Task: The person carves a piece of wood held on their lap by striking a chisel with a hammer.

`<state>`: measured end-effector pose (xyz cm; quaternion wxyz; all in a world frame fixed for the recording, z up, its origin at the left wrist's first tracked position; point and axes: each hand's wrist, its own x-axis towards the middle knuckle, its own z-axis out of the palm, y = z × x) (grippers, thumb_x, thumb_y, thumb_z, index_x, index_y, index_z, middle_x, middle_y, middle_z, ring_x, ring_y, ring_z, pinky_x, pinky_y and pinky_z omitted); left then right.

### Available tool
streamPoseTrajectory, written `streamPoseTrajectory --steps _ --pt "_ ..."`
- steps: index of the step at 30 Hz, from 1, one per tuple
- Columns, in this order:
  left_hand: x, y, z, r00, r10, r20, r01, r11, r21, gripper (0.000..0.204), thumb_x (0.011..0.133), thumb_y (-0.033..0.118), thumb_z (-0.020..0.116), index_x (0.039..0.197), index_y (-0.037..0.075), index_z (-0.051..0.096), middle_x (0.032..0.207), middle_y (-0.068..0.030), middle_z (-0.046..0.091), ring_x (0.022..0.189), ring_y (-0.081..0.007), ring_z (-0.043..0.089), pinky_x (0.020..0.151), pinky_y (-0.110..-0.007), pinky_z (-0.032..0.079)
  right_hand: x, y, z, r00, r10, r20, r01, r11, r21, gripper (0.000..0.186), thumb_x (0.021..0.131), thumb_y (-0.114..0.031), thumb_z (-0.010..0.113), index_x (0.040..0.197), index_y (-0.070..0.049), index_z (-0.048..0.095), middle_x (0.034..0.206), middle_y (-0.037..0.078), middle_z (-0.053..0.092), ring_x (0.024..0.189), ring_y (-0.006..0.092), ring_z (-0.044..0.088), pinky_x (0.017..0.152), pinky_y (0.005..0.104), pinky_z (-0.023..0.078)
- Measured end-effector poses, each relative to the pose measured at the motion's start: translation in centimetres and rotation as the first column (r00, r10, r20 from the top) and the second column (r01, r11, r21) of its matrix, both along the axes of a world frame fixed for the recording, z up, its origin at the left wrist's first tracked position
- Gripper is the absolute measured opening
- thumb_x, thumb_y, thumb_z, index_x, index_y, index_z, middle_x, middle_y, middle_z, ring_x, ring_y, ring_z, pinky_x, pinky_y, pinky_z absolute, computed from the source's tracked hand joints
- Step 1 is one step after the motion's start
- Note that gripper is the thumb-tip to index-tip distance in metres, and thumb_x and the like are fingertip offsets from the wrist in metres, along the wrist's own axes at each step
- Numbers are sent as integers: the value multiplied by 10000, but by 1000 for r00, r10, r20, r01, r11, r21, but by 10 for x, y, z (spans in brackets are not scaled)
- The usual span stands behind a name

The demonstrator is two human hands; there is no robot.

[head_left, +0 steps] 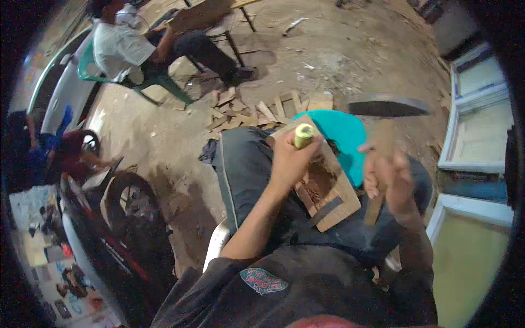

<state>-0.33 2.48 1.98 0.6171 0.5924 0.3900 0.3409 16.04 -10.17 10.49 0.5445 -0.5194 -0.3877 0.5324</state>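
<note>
My left hand [292,161] is wrapped around a chisel with a yellow-green handle [303,135], held upright over a wooden board [333,197] that lies across my lap. The board has a carved hollow with reddish chips near the chisel tip. My right hand [391,177] grips the wooden handle of a hammer [385,109], raised above and to the right of the chisel, its dark head blurred. A turquoise stool [342,131] shows beyond the board.
Several wood offcuts [257,109] lie on the dirt ground ahead. A person sits on a green plastic chair [158,82] at the upper left. A motorbike [120,218] stands at my left. White window frames [476,126] lean at the right.
</note>
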Motion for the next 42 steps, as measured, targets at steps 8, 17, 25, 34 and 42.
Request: streamPoseTrajectory --steps 8,17,25,34,42 --pt "-8 -3 4 999 -45 -30 45 999 1 123 806 109 683 779 8 618 658 13 587 596 -65 525 560 -250 421 1 -7 11 955 -102 278 95 995 37 348 985 -342 431 1081 -29 551 688 7 533 564 87 506 472 259 409" --pt "-14 -4 -8 989 -149 -19 149 989 18 121 761 91 666 833 1 627 717 -67 623 679 -137 583 633 -309 468 -21 -1 24 463 -419 781 55 893 446 319 978 -333 454 994 -24 531 661 90 519 453 177 481 410 301 419" --pt "-15 1 -16 989 -146 -10 146 987 71 170 779 117 673 855 -18 603 724 -107 614 665 -167 561 634 -332 458 -17 -17 18 650 -394 649 361 913 191 329 927 -337 545 946 -9 545 674 103 568 544 283 579 543 417 474" --pt "-24 -2 -25 997 -59 -53 64 992 109 134 764 97 700 790 4 606 705 -46 619 635 -107 561 588 -297 458 -28 5 60 976 -219 12 212 954 211 296 931 -357 534 920 -61 531 682 38 530 500 162 496 482 335 422" --pt "-22 0 -1 995 -64 -82 70 995 72 107 794 89 674 807 3 610 678 -25 590 622 -100 544 575 -282 446 -22 6 31 725 -121 678 207 977 -47 349 966 -345 478 928 0 510 650 54 527 553 207 530 534 353 425"
